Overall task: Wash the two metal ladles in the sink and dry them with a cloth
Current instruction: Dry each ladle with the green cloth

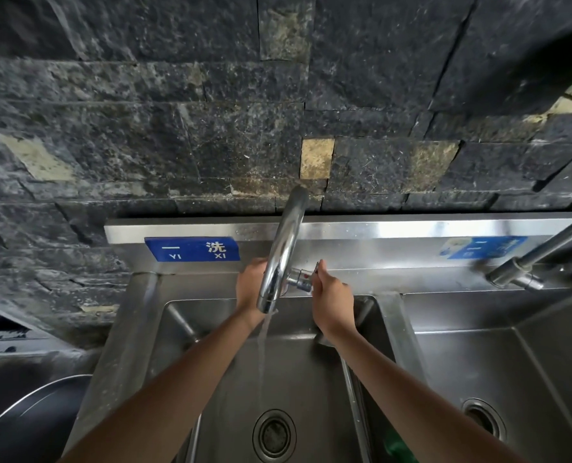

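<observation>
At the far left we are seeing the rim of a dark round pan (27, 416), low beside the steel sink (134, 329). A blue label (192, 248) is sitting on the sink's back panel, above the left basin. Two thin metal handles are showing in that basin: one (182, 324) slanting up into the back left corner, the other (351, 389) running along the right wall under our right forearm. These look like the ladles, plain bright steel, but we cannot make out their bowls. Both are lying below and apart from our hands, neither one touched.

Our left hand (249, 289) is reaching behind the curved chrome faucet (283, 248); the spout is hiding its fingers, so we cannot tell whether it is gripping anything. Water (263, 355) is running from the spout down toward the drain (274, 436). Our right hand (331, 300) is pinching the small faucet lever (306, 279) just right of the spout's base. Something green (398, 446) is lying at the basin's lower right. Further right, a second basin (518, 379), a second blue label (483, 247) and another tap (538, 259) are showing.
</observation>
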The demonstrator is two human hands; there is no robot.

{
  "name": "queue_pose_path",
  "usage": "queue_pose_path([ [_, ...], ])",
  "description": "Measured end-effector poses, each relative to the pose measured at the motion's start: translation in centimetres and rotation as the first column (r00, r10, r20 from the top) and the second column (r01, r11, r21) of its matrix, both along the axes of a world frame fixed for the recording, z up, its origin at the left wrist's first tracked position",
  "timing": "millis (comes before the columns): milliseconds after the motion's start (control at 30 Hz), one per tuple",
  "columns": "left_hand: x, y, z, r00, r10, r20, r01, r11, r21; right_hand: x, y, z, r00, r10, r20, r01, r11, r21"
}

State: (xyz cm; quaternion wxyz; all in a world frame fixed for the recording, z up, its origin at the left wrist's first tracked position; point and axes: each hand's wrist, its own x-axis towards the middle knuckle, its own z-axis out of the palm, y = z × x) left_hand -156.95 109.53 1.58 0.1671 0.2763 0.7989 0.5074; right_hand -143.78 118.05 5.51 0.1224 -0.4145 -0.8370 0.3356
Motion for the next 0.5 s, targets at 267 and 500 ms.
queue_pose_path([
  [267, 0.4, -0.9, 2.3, 0.994, -0.079, 0.071, 0.086, 0.991, -0.102, 0.6, 0.1, 0.6, 0.996, 0.089, 0.008, -0.089, 0.996, -0.03],
  [500, 3.6, -3.2, 1.8, 0.993, -0.036, 0.114, 0.05, 0.991, -0.122, 3.0, 1.1, 2.1, 0.978, 0.176, 0.111, -0.171, 0.984, -0.056],
])
